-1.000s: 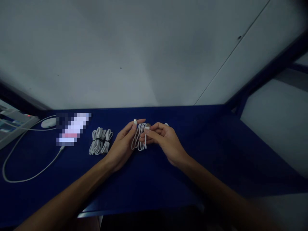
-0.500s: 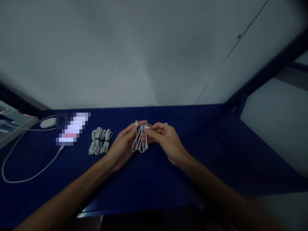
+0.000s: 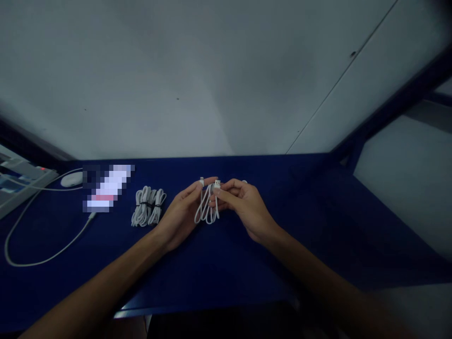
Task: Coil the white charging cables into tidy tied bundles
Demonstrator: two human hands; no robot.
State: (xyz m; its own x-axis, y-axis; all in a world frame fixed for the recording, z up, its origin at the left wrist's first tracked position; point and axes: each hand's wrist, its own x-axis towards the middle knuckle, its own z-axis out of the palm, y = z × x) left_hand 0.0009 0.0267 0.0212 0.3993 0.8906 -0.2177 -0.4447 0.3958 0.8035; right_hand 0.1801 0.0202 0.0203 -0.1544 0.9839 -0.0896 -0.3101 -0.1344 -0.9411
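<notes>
Both hands hold one coiled white cable (image 3: 206, 210) just above the dark blue table (image 3: 226, 263). My left hand (image 3: 180, 213) pinches one plug end near the top of the loops. My right hand (image 3: 243, 205) pinches the other plug end, its fingers curled round the coil. The loops hang down between the two hands. To the left lie two bundled white cables (image 3: 148, 207), each tied with a dark strap, apart from my hands.
A blurred flat object (image 3: 106, 188) lies at the left with a white cable (image 3: 45, 254) running from it. A white mouse (image 3: 70, 179) and a grey device (image 3: 17, 183) sit at the far left edge. A grey wall rises behind the table.
The hands have drawn slightly closer together and the two plug ends now sit nearer each other. The coil has barely shifted.
</notes>
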